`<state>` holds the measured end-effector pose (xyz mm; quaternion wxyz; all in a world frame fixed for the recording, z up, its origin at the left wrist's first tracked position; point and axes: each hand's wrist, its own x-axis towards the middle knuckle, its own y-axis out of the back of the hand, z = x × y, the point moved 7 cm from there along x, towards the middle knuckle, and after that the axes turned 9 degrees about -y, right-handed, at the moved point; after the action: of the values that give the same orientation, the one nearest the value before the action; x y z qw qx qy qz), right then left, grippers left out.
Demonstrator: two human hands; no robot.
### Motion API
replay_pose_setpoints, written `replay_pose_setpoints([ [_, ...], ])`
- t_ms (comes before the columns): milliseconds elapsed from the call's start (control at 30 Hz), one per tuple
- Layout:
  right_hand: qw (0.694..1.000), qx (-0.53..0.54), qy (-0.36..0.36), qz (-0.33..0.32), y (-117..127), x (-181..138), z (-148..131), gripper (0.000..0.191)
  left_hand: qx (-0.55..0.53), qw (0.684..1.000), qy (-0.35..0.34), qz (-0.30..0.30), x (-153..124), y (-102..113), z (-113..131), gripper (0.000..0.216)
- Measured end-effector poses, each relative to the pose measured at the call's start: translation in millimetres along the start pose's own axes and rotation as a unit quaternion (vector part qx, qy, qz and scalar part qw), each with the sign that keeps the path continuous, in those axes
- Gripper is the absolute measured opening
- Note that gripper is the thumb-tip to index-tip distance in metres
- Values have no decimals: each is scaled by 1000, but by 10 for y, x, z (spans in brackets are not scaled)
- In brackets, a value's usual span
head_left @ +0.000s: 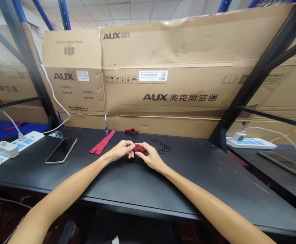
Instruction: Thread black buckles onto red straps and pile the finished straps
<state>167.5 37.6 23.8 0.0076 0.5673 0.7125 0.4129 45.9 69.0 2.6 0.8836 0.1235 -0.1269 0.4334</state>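
Note:
Near the middle of the black table, my two hands meet over a short red webbing strap (138,148) with a black buckle-like piece on it. My right hand (151,156) is closed around the strap from the right. From the left, my left hand (123,150) pinches at the black piece, its fingertips partly hiding it. Just right of my right hand lie several black rings (162,150) and slim black slider buckles (154,140). Flat red strips (102,143) rest beyond my left forearm. A red strap with black fittings (131,131) lies behind the hands.
A phone (61,151) lies at the left, beside a white power strip (27,139) with cables. Tall cardboard sheets (163,112) stand along the back of the table (127,189). Dark metal posts (229,115) flank it, and another power strip (252,143) lies beyond the right one.

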Motion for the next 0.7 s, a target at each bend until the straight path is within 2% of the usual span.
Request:
replay_pose_setpoints([
  [133, 1000, -19, -7, 20, 15, 18, 50, 30, 93, 995, -38, 23, 1, -6, 113, 42],
  [267, 999, -34, -17, 10, -15, 21, 76, 30, 214, 972, -88, 37, -9, 5, 243, 36],
  [400, 998, -54, -16, -4, -48, 15, 53, 30, 170, 982, -66, 42, -2, 63, 223, 38],
  [500, 998, -55, -14, -3, -46, 13, 31, 29, 104, 994, -23, -19, -1, 42, 166, 43],
  [600, 998, -52, -16, -6, -46, 12, 24, 28, 83, 994, -6, -65, -13, 21, 157, 39],
  [700, 998, -53, -19, -14, -63, 10, 27, 30, 97, 994, -7, -50, -17, 44, 158, 31],
])
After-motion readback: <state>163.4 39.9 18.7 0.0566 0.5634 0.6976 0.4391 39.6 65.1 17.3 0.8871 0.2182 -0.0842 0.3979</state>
